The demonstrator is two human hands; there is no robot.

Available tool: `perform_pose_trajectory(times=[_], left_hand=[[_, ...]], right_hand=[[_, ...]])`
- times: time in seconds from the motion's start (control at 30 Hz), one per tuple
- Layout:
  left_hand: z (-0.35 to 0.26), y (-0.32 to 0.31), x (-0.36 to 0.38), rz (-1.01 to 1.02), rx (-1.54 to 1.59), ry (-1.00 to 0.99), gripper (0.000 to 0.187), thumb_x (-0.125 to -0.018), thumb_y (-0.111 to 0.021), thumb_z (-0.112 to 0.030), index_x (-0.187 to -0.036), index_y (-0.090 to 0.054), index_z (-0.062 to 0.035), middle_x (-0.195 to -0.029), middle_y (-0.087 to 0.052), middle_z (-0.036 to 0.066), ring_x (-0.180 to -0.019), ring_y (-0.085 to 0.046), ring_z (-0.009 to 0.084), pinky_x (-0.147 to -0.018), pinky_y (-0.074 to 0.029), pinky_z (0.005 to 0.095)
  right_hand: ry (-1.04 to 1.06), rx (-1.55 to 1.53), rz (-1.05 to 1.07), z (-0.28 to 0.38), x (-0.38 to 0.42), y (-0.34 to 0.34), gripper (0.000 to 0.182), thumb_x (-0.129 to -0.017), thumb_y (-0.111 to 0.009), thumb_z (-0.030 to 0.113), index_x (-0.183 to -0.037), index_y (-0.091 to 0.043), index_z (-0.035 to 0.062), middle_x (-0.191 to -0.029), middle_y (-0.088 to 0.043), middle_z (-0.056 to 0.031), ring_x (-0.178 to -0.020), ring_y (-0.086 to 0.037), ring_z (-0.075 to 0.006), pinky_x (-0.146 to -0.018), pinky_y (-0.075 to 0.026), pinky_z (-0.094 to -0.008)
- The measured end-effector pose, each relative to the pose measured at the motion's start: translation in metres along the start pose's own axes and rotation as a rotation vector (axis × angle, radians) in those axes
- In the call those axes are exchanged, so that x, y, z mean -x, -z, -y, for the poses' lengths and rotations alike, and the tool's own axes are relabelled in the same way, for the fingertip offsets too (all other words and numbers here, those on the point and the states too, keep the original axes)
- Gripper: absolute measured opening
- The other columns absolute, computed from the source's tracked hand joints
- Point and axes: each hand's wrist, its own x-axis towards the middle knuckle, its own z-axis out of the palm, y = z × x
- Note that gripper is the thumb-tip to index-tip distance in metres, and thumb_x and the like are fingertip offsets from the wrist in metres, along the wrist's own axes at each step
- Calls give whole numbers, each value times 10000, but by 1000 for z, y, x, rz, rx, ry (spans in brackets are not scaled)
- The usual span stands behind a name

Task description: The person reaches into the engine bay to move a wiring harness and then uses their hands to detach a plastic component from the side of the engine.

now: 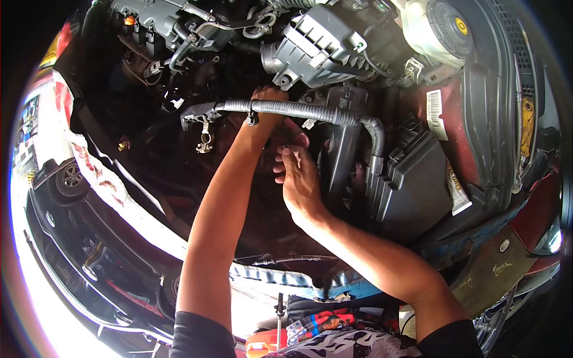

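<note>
Head view looks down into an open engine bay, with both bare arms reaching in from the bottom of the frame. A corrugated wiring loom (pixel 298 111), grey-black and ribbed along its length, runs roughly level across the middle of the bay, then bends down at its right end (pixel 376 143) beside a black plastic fuse box (pixel 412 185). Its left end finishes in a dark bracket with a metal clip (pixel 205 142) hanging under it. A small clamp sits on the loom just where the left forearm crosses it.

The left hand (pixel 268 95) reaches up past the loom, and its fingers are curled at the base of a grey ribbed housing (pixel 322 45); whether they pinch anything there cannot be told, since the loom covers part of the hand. The right hand (pixel 298 179) sits lower, just below the loom and beside the tall black bracket (pixel 340 155). Its fingers are drawn together near the left wrist, around something too small and shaded to make out.

At upper right stands a translucent white fluid reservoir (pixel 430 27) with a yellow mark on its cap. A white barcode label (pixel 436 113) is stuck to the dark red body panel.
</note>
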Motion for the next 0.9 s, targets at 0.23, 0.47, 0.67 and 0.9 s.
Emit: perform_pose_trajectory(times=[0.23,0.47,0.67,0.9], left_hand=[[27,-41,-36,332,278,171,223,-822,-697,-279,-942,-791,-116,-976,-762,184,-1001,-733,375,-896,-585,465],[31,-49,-45,337,288,110,229,-822,-698,-284,-948,-796,-119,-980,-765,181,-997,-736,371,-892,-588,462],[34,-50,-44,342,288,89,235,-822,-698,-288,-953,-800,-122,-983,-767,179,-994,-739,368,-889,-590,459],[34,-56,-46,357,272,65,241,-822,-699,-294,-959,-805,-125,-987,-769,176,-990,-742,364,-885,-593,456]], right_hand=[[-38,88,51,-5,-4,2,299,-1087,-559,343,-1202,-606,71,-1045,-660,-14,-874,-621,-101,-724,-505,-268],[-26,110,59,-4,-4,2,329,-1084,-559,359,-1204,-605,55,-1044,-660,-25,-893,-614,-105,-730,-499,-275],[-38,104,59,3,-2,0,330,-1087,-543,368,-1199,-605,63,-1024,-655,-23,-876,-601,-111,-724,-495,-283],[-45,120,52,5,-3,-2,315,-1089,-534,364,-1211,-600,81,-1012,-645,-18,-872,-595,-118,-721,-488,-297]])
